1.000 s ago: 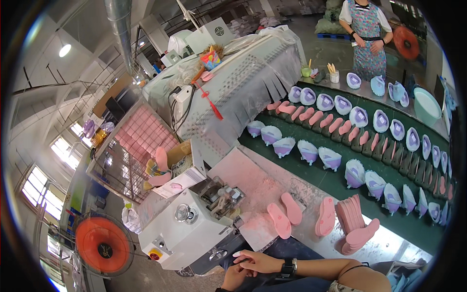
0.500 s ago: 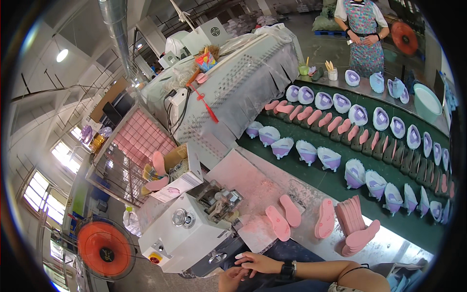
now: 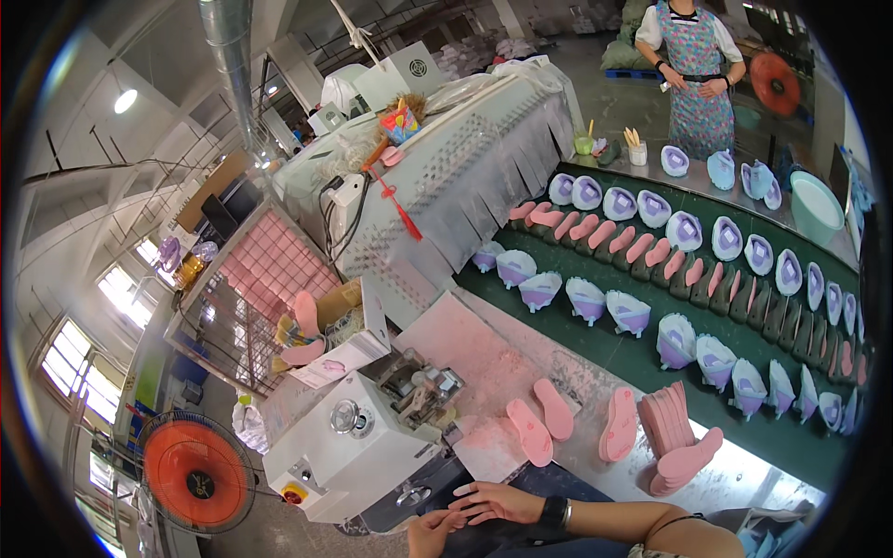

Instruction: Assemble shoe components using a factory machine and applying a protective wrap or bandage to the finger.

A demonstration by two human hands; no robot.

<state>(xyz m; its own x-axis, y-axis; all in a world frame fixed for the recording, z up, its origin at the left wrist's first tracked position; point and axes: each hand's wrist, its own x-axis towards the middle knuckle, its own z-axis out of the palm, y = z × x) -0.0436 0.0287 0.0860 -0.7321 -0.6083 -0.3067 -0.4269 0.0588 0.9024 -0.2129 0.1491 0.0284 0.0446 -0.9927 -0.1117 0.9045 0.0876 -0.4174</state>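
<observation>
At the lower edge, in front of the white machine, my two hands meet with fingertips close together. My left hand (image 3: pixel 430 534) has its fingers pinched together at the tips; whether anything small is between them is hidden. Just to its right, my right hand (image 3: pixel 502 503) reaches across with fingers stretched and apart, holding nothing visible. Beyond them on the metal table lie two loose pink insoles, the nearer insole (image 3: pixel 529 432) and the farther insole (image 3: pixel 553 409). Another pink insole (image 3: pixel 619 425) lies to their right, beside a stack of pink insoles (image 3: pixel 666 420).
The white machine (image 3: pixel 344 456) stands left of my hands, with an open carton (image 3: pixel 358 325) behind it. A green conveyor belt (image 3: pixel 595 349) carries purple-and-white shoe uppers (image 3: pixel 676 342), dark soles and pink insoles. An orange fan (image 3: pixel 198 472) stands lower left; a person in an apron (image 3: pixel 699 84) stands across.
My left hand has shifted slightly left, and the fingers of my right hand have straightened and spread. The view has tilted a little. The insoles on the table stay in place.
</observation>
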